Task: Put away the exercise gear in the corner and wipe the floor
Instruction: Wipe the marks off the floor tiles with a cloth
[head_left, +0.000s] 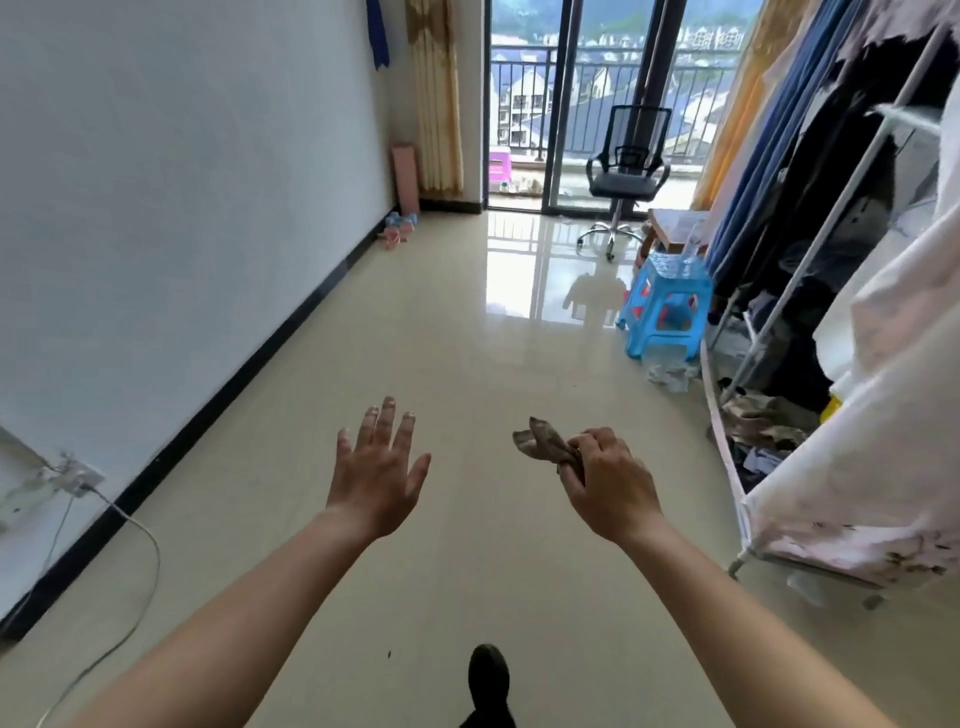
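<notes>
Both bare forearms reach out over the glossy beige floor (395, 364). Left hand (376, 475) spreads open and empty; right hand (605, 480) pinches a crumpled, brownish-grey rag (543, 441).

No text, label, brand, number or sign can be read in this view. The small purple box (500, 165) on the balcony seems to carry some light marks, but they are too blurred to read. The white paper (679, 224) on the brown wooden stool is also too small and unclear.
</notes>
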